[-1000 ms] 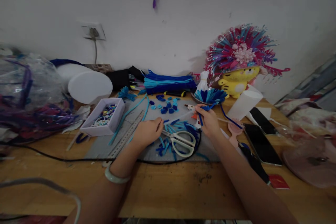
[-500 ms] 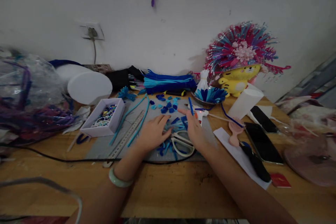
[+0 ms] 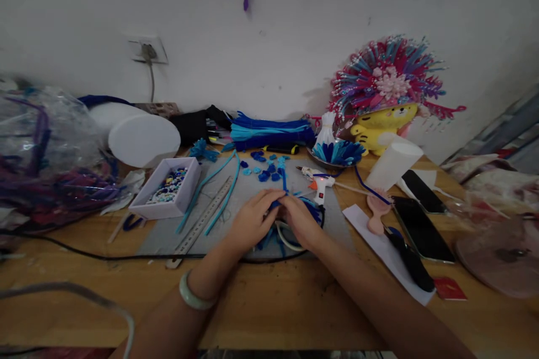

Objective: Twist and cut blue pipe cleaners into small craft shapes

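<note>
My left hand (image 3: pixel 252 220) and my right hand (image 3: pixel 300 220) meet over the grey mat (image 3: pixel 160 241), fingers closed and pressed together. Between their fingertips is a blue pipe cleaner (image 3: pixel 284 178), its free end pointing away from me. The fingers hide its lower part. Beneath my right hand lie scissors (image 3: pixel 290 240) with pale handles, partly covered. Cut blue pipe-cleaner pieces (image 3: pixel 309 206) lie around them. Small blue curled pieces (image 3: pixel 264 175) are scattered just beyond my hands. To the right, a white glue gun (image 3: pixel 320 189) with a lit red light rests on the mat.
Left are a white box of beads (image 3: pixel 166 210), a steel ruler (image 3: pixel 202 219) and bent light-blue pipe cleaners (image 3: pixel 229 193). A pipe-cleaner bundle (image 3: pixel 272 132) and a bowl (image 3: pixel 320 161) stand behind. Phones (image 3: pixel 421 230) lie right. A black cable (image 3: pixel 105 257) crosses the front.
My right hand has moved left with the blue pipe cleaner and met my left hand. My left hand's fingers, spread before, are now closed. The glue gun is more exposed.
</note>
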Demonstrator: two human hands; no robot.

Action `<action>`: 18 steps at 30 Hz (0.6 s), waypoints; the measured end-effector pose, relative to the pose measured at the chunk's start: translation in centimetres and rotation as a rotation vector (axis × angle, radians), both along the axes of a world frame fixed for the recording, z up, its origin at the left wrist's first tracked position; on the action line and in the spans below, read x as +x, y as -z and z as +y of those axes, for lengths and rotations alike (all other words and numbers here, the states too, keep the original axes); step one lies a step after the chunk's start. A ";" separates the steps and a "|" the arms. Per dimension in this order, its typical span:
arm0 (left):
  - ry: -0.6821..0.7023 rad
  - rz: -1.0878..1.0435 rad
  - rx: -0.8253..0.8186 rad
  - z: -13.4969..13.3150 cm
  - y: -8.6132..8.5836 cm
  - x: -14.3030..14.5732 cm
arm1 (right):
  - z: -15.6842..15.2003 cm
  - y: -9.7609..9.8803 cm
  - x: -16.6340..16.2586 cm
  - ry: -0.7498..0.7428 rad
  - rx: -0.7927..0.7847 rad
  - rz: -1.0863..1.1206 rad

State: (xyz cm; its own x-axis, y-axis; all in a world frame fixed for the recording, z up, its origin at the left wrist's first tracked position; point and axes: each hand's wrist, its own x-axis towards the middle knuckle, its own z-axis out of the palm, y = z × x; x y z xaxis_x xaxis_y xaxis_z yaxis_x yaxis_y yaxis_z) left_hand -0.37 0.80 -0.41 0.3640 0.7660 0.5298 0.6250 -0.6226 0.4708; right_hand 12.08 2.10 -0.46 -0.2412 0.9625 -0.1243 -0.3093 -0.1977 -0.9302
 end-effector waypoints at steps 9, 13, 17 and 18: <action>-0.101 -0.484 -0.406 0.3 0.2 1.1 | 1.3 -0.8 1.5 0.175 -0.068 0.165; -0.084 -0.652 -0.619 0.5 0.2 1.4 | 1.6 -0.6 1.7 0.228 -0.021 0.052; -0.056 -0.713 -0.650 0.3 0.1 1.6 | 1.3 -0.4 1.4 0.283 0.064 -0.048; -0.055 -0.710 -0.639 0.3 0.0 1.7 | 1.2 -0.3 1.4 0.282 0.109 -0.084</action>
